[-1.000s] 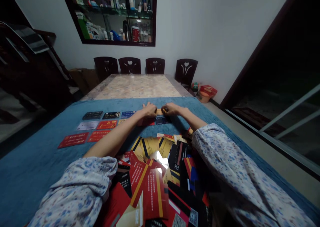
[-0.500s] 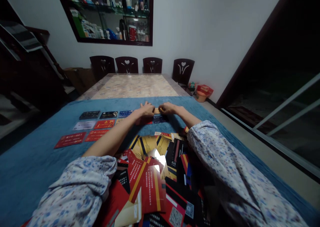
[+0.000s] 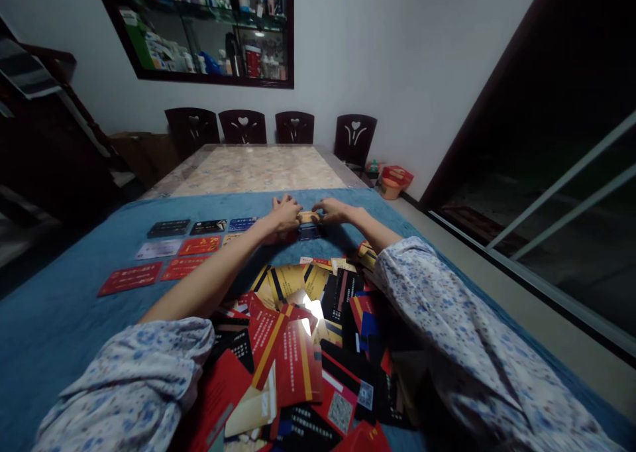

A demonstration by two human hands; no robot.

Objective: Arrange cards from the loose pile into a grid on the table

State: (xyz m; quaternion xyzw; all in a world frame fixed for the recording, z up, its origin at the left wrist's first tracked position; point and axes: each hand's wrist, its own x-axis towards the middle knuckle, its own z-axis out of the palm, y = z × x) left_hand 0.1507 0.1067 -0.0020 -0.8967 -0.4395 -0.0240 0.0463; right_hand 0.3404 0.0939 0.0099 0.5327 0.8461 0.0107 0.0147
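Both my arms reach far forward over a blue cloth (image 3: 59, 319). My left hand (image 3: 284, 213) and my right hand (image 3: 332, 210) meet on a small gold card (image 3: 308, 217), each pinching one end of it just above the cloth. A dark blue card (image 3: 309, 232) lies right below it. To the left, rows of cards (image 3: 183, 246) in red, white, black and blue lie flat. A loose heap of red, black and gold cards (image 3: 308, 346) lies between my forearms, close to me.
The blue cloth covers the near end of a long table; the bare marble top (image 3: 258, 170) runs beyond it. Several dark chairs (image 3: 293, 127) stand at the far end under a glass wall cabinet (image 3: 209, 28). A red container (image 3: 395, 180) sits on the floor right.
My hands have stayed on the gold card at the far end of the rows. The view has shifted a little, so everything sits slightly further left in the frame.
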